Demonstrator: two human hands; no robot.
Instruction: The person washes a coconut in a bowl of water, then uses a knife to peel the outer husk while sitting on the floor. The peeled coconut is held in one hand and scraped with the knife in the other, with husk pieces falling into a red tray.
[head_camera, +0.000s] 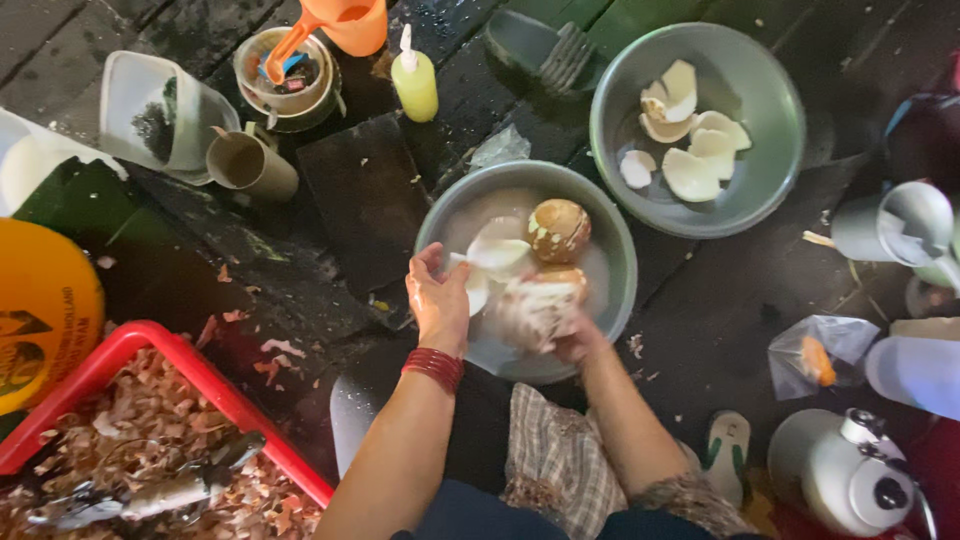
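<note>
Two hands, left (437, 300) and right (560, 325), each grip one white coconut piece (500, 258) over one basin (610, 240).

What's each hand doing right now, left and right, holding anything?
Left hand: closed on a white coconut piece over the water basin.
Right hand: motion-blurred, on white coconut flesh; grip cannot be told.

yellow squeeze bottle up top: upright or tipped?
Upright. The yellow squeeze bottle stands on its base on the dark boards, white nozzle pointing up, beside the orange jug.
</note>
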